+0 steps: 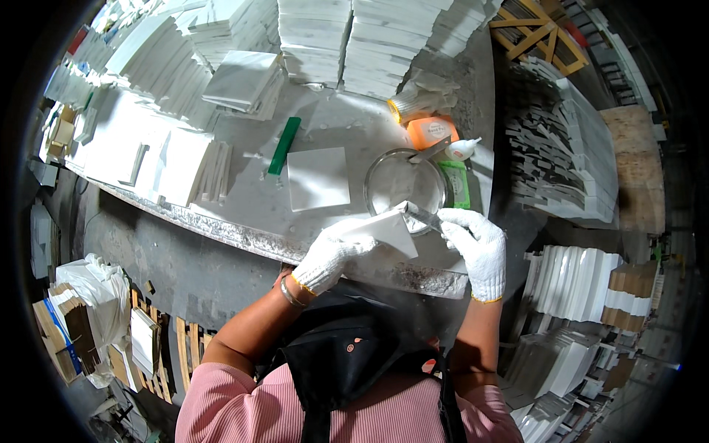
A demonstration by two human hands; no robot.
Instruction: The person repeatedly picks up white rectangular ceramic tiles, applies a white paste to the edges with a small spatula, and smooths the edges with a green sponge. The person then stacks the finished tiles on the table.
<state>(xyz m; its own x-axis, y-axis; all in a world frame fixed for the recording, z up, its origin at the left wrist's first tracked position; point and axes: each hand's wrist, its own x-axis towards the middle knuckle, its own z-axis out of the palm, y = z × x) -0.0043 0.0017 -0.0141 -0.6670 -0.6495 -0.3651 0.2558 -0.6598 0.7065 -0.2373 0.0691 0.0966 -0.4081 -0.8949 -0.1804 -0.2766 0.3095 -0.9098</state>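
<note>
My left hand (pixel 329 255), in a white knitted glove, grips a square white tile (pixel 391 232) by its left side, tilted above the table's near edge. In my right hand (pixel 478 247), also gloved, is a small metal putty knife (pixel 422 215). Its blade meets the tile's far corner, beside the near rim of a round metal pan (pixel 369 176). Pale material covers the pan's bottom. A second metal spatula (pixel 431 150) rests across the pan's far right rim. Left of the pan, another white tile (pixel 317 179) lies flat.
Around the pan are an orange pack (pixel 428 133), a white squeeze bottle (pixel 464 149), a green box (pixel 458 184) and a crumpled glove (pixel 417 103). A green strip (pixel 284 145) lies left of the flat tile. Tall tile stacks (pixel 314 40) line the table's far side.
</note>
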